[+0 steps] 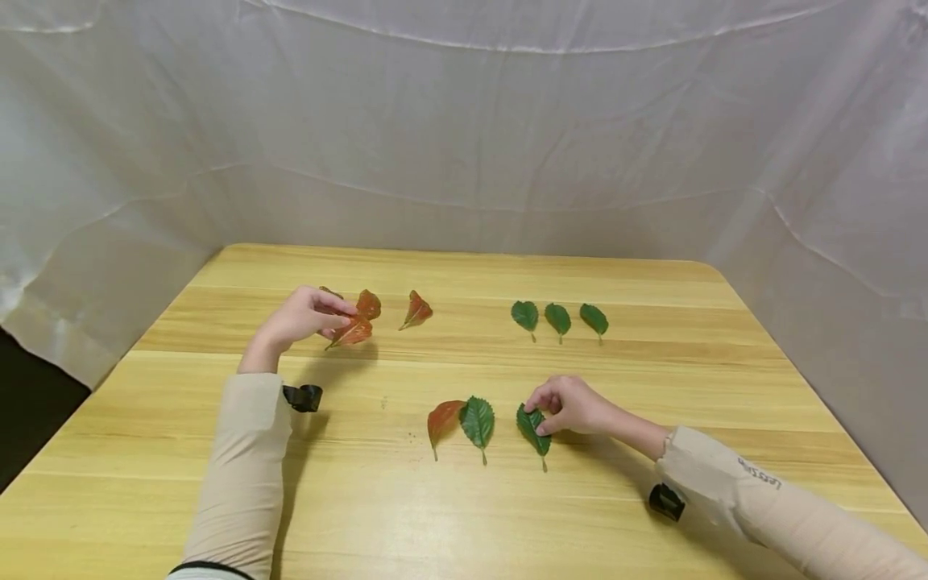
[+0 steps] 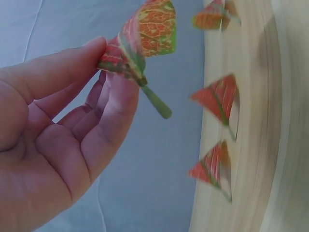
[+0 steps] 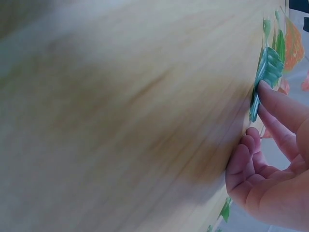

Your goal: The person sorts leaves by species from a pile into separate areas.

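The left hand (image 1: pixel 304 316) pinches a red leaf (image 1: pixel 353 331) between thumb and fingers, held above the far left of the table (image 1: pixel 406 524); it is pale-veined, with a thin stem. The right hand (image 1: pixel 576 405) pinches a green leaf (image 1: pixel 532 427) by its upper part, thumb and finger at its edges; this one is dark, toothed along the rim and lies low at the near middle, stem toward the person. The left wrist view shows what the head view does not: the red leaf is folded, with an orange, netted face and a thick green stem end. The right wrist view shows the green leaf edge-on, close against the wood, and the other fingers curled beside it. Behind the left hand are three red leaves (image 1: pixel 416 310), the leftmost mostly hidden by that hand in the head view. Three green leaves (image 1: pixel 557 319) stand in a row at the far right. Left of the right hand, a curved red leaf (image 1: pixel 445 421) meets a broad green leaf (image 1: pixel 478 421). Pale curtains (image 1: pixel 464 137) surround the table.
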### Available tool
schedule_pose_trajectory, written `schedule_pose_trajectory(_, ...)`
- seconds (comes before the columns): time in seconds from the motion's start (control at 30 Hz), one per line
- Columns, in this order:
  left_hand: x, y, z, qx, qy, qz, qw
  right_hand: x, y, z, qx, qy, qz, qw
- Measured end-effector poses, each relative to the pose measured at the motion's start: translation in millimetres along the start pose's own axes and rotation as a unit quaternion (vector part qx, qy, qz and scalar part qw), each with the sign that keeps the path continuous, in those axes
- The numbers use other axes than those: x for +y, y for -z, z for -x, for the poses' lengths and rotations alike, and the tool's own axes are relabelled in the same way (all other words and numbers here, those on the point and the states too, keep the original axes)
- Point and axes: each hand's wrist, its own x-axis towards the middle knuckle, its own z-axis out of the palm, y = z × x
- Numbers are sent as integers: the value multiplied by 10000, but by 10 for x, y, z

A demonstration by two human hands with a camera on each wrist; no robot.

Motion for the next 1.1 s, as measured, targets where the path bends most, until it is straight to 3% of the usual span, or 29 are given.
schedule_pose_trajectory(0.57,-263,288,229,319,442,-56,9985,-18,6,3,-25,25,1,10000)
schedule_pose_trajectory(0.8,-326,333,253,174,734,89,9971,-21,15,5,-44,-15,-39,10000)
schedule_pose_trajectory(1.1,-406,357,265,-116,1068,-38,9942,-29,20,1,-56,-19,-52,10000)
